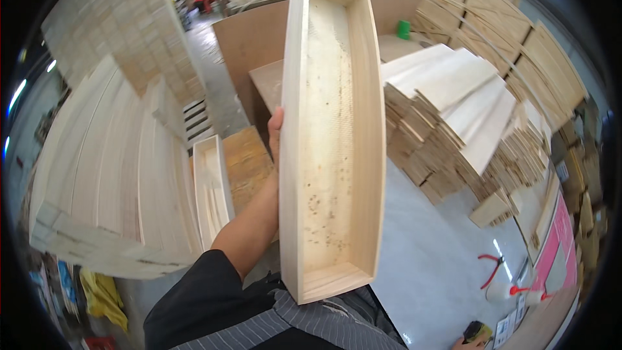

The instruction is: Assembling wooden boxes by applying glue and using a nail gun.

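- Wooden tray [334, 136]: long, narrow, open-topped, pale boards, speckled floor; held up centre frame, long axis running 12 to 6, near end almost against striped apron [304, 324].
- Left hand [275, 135] clamped on tray's left wall, thumb showing over the edge at about 9 o'clock of the tray; fingers hidden behind the wall.
- Right hand [463, 343]: only a sliver at 5 o'clock by frame edge; open or closed, cannot tell; not on the tray.
- One-handed grip on one side only, so likely risk: tray twisting or pivoting out of the hold, far end dipping toward 12 o'clock.
- Far end close to brown panel [249, 42] and table edge at 11–12 o'clock; possible knock if swung.
- Second tray [212, 188], same kind, lying at 8 o'clock on worn board [249, 159]; well apart, low risk of contact.
- Stacked plank bundle [110, 175] at 9 o'clock, another plank pile [453, 129] at 3 o'clock, just beside tray's right wall; swing to the right could clip loose top boards and slide them off.
- White worktop [434, 259] at 4 o'clock with red-handled pliers [490, 269] and white glue bottle [512, 291]; a dropped tray could land on these.
- Thin glued joints judged fragile; corner hit could split a wall.
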A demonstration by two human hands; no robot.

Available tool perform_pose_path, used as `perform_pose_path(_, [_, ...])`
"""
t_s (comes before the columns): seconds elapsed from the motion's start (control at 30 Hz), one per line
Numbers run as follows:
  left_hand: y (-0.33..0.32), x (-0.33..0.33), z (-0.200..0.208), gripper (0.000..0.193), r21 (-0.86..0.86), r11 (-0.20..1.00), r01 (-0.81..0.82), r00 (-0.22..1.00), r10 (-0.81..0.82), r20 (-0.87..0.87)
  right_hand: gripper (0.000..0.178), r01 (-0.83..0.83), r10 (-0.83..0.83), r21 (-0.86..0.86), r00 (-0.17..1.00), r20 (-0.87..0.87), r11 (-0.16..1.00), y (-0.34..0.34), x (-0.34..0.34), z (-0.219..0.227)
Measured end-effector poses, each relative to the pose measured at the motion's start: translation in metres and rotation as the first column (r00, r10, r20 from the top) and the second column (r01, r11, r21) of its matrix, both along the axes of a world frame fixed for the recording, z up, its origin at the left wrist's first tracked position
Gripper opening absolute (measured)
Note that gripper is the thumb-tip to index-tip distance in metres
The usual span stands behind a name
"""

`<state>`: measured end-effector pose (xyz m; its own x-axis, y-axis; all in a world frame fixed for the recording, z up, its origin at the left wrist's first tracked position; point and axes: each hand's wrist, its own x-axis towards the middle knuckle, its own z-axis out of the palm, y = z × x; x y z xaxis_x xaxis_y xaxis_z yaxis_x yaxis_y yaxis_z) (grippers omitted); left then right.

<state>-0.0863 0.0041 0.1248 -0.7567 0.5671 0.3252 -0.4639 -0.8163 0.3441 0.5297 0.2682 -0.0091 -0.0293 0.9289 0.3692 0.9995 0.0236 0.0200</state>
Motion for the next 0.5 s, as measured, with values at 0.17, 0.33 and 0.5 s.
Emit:
perform_pose_path(0.17, [-0.018, -0.006, -0.025, 0.069, 0.13, 0.991, 0.013, 0.999, -0.018, 0.031, 0.081, -0.784, 0.037, -0.316, 0.395, -0.918, 0.534, -0.037, -0.184, 0.048])
perform_pose_path(0.33, [-0.04, -0.011, -0.073, 0.07, 0.194, 0.981, -0.021, 0.993, -0.002, 0.119, 0.09, -0.91, -0.317, -0.071, 0.215, -0.924, -0.409, -0.127, -0.349, 0.096])
perform_pose_path(0.5, [-0.087, -0.012, -0.076, 0.069, -0.387, 0.845, -0.369, 0.912, 0.41, 0.027, 0.085, -0.893, -0.283, -0.099, 0.242, -0.928, -0.439, -0.17, -0.397, 0.101])
